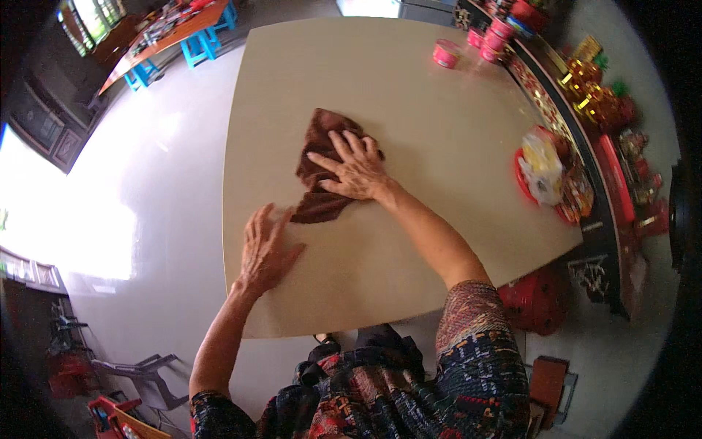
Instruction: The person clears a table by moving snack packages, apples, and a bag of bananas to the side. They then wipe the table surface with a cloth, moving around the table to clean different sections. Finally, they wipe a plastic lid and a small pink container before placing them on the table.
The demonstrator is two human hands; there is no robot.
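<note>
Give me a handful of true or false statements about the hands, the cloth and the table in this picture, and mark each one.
1. The right hand presses flat on the brown cloth. True.
2. The left hand grips the cloth. False: it lies flat on the bare beige table, just beside the cloth's lower end.
3. A pink round tub stands near the table's far edge. True.
4. The cloth is folded in a neat square. False: it lies crumpled and stretched out.
5. The blue stools are under this table. False: they stand by another table in the background.
</note>
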